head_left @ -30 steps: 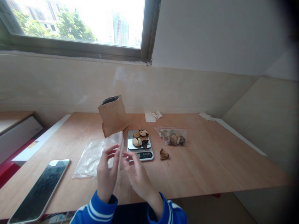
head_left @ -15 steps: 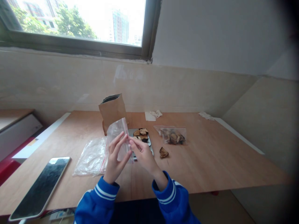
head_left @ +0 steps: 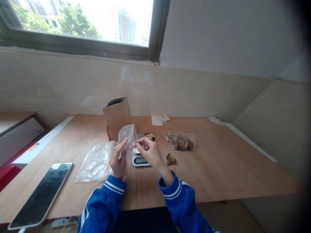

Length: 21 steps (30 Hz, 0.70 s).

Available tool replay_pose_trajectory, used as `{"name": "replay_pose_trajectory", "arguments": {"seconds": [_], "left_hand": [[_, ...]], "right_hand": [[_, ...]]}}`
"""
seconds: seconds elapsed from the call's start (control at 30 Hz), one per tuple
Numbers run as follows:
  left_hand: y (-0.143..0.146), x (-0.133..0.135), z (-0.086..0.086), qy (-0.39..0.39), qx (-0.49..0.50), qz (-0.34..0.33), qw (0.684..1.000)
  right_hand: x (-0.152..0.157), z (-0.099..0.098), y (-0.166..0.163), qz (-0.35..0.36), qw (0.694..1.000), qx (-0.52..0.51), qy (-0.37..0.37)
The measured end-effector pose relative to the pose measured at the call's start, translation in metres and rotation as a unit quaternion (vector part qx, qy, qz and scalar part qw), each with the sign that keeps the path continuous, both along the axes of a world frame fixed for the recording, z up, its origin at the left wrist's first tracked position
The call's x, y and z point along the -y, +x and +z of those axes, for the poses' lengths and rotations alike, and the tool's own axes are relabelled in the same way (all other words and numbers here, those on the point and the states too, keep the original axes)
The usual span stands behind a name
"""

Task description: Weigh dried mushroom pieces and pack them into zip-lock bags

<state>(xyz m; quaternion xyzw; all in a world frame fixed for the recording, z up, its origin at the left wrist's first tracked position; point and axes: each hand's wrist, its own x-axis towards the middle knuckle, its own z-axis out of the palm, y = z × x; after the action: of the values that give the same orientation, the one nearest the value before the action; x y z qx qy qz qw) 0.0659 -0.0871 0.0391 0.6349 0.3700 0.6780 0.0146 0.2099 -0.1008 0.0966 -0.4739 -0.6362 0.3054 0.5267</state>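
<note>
A clear zip bag (head_left: 127,133) with a red seal strip is held up between my hands. My left hand (head_left: 119,159) grips its left side, the bag lying against the fingers. My right hand (head_left: 151,152) pinches the edge by the red strip. Just beyond, a small white digital scale (head_left: 139,160) carries dried brown slices (head_left: 148,136), partly hidden behind my right hand. One loose dried slice (head_left: 171,159) lies on the table right of that hand. A stack of clear zip bags (head_left: 94,163) lies flat to the left.
An open brown paper bag (head_left: 118,115) stands behind the scale. To the right lies a filled zip bag of dried slices (head_left: 181,141). A smartphone (head_left: 42,195) rests at the table's left front. White paper and crumpled tissue (head_left: 163,118) lie near the wall.
The zip bag has turned and its lower part has drawn in toward my left hand, so the scale's display now shows. My right hand has shifted slightly right, still pinching the edge.
</note>
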Motion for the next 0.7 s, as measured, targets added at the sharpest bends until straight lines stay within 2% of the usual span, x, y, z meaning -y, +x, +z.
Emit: {"name": "replay_pose_trajectory", "arguments": {"seconds": [0.13,0.23,0.3,0.43,0.57,0.7], "left_hand": [[-0.001,-0.003,-0.001,-0.055,0.177,0.060,0.981],[-0.002,-0.007,-0.001,-0.100,0.240,0.061,0.964],[-0.003,-0.009,-0.003,-0.117,0.243,0.073,0.960],[-0.007,-0.011,-0.008,-0.134,0.210,0.099,0.963],[-0.010,-0.013,-0.017,-0.146,0.155,0.108,0.971],[-0.010,-0.013,-0.023,-0.148,0.115,0.095,0.978]], "right_hand": [[-0.006,-0.009,0.010,-0.083,0.996,0.025,-0.023],[-0.009,-0.012,0.020,-0.053,0.997,0.038,-0.034],[-0.013,-0.017,0.029,-0.055,0.997,0.059,-0.019],[-0.026,-0.041,0.054,-0.131,0.977,0.166,0.029],[-0.035,-0.072,0.071,-0.180,0.949,0.259,0.012],[-0.037,-0.087,0.072,-0.195,0.940,0.278,-0.001]]}}
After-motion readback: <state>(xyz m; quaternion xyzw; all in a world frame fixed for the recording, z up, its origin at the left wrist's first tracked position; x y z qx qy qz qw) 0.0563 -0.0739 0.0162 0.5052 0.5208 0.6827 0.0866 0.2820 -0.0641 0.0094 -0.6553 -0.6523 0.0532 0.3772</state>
